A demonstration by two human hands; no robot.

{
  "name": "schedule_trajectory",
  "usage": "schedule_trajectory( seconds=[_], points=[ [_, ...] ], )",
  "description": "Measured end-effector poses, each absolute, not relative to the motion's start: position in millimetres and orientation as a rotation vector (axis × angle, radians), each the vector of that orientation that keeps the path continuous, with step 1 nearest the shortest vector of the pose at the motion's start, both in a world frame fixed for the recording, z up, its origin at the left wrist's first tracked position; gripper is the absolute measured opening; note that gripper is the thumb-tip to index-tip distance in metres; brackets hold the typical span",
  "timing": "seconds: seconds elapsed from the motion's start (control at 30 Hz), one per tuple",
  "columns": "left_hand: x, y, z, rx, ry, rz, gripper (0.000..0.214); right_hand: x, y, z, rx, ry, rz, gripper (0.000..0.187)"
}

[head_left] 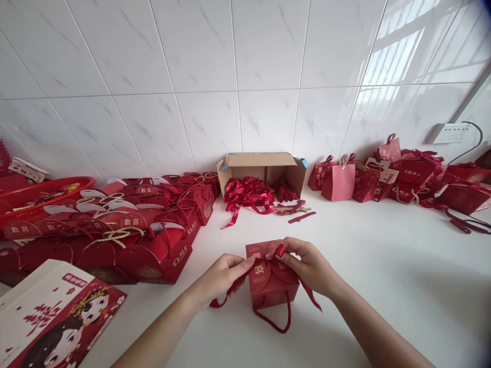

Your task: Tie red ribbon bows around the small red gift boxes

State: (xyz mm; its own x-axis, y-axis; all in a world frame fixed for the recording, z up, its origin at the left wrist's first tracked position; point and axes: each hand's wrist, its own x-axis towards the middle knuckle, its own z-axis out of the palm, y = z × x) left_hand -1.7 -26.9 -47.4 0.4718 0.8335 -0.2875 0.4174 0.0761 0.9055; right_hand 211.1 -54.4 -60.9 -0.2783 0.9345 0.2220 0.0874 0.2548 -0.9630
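Note:
A small red gift box (268, 296) with gold characters stands on the white table before me, its rounded flaps folded over the top. Dark red satin ribbon (309, 295) passes through the top of the box, with one end trailing down on the right. My right hand (307, 260) pinches a loop of that ribbon above the lid. At the box's left edge, my left hand (226, 278) is closed on another length of the ribbon, which hangs below the fingers. A twisted red cord handle (282, 329) droops from the front of the box onto the table.
Rows of red gift boxes (153, 260) fill the left, beside a red basket (82, 183). A printed box (65, 322) lies at near left. Against the tiled wall, a cardboard box (261, 160) holds red ribbons (247, 194). Several small bags and boxes (341, 181) stand at right.

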Motion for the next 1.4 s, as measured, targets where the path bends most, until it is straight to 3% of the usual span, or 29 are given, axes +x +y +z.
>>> schedule_trajectory(
  seconds=[0.4, 0.67, 0.93, 1.17, 1.4],
  points=[
    [-14, -14, -46, 1.76, 1.121, 0.587, 0.037, 217, -53, -63, -0.936, -1.609, 1.228, 0.02],
    [-34, -11, -36, 1.757, 1.147, 0.488, 0.023, 202, -57, -54, -1.096, -1.655, 1.017, 0.017],
    [-41, -15, -30, 1.796, 1.179, 0.831, 0.019, 194, -57, -53, -1.221, -1.559, 0.949, 0.016],
    [-12, -33, 0, 2.202, 1.0, 0.864, 0.01, 188, -56, -50, -1.316, -1.49, 0.928, 0.015],
    [23, -39, 26, 2.746, 0.825, 0.637, 0.022, 190, -57, -43, -1.201, -1.622, 0.949, 0.016]
  ],
)
